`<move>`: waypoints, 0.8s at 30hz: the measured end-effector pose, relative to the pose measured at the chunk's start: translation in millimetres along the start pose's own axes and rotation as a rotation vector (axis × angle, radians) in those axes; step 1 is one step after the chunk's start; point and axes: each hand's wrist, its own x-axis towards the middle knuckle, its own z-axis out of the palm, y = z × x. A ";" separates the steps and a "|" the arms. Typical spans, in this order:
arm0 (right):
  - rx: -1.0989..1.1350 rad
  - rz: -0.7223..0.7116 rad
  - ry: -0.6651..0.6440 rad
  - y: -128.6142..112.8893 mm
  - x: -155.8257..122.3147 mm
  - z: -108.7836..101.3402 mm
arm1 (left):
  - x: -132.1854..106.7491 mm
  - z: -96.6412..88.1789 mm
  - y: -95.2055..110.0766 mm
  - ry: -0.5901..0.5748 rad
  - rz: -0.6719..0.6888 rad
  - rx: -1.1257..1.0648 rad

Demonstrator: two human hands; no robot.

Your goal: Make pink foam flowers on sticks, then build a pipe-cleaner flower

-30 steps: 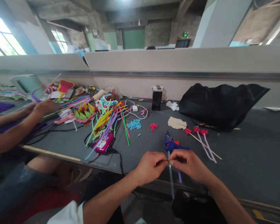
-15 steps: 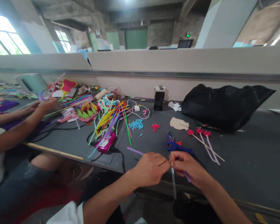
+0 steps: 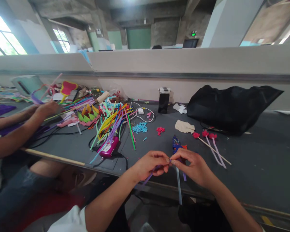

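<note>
Purple strip (image 3: 147, 178) in left hand (image 3: 152, 165), thumb and finger pinched tight. Long tail slants down and left, toward person. Right hand (image 3: 194, 166) pinches what looks like its end, just beside left pinch. Both hands equally near.

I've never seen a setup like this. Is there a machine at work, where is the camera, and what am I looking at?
There's no robot: these are a person's bare hands. One head-worn camera looks forward and down, so you see the wearer's view. Their left hand and right hand meet, fingertips pinching a thin purple strip. On the dark table, a blue glue gun lies just beyond them. Farther off are small red pieces, blue pieces and a colourful bundle of strips. Red flower heads on stems lie to the right, near a black bag. The arms at far left are another person's.
</note>
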 end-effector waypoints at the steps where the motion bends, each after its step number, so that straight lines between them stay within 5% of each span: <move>1: 0.007 0.001 -0.005 1.2 0.1 -0.3 | 0.1 -0.9 0.2 -0.002 -0.018 -0.034; 7: -0.010 0.055 0.047 5.3 -2.3 -5.9 | 1.6 -4.4 -1.0 0.017 0.001 -0.166; 13: -0.031 -0.147 0.133 1.0 -4.9 -6.1 | 0.5 -0.6 -0.5 0.079 0.002 -0.102; 24: -0.087 -0.213 0.110 3.6 -8.2 -13.5 | -3.9 6.2 2.3 -0.017 -0.037 -0.015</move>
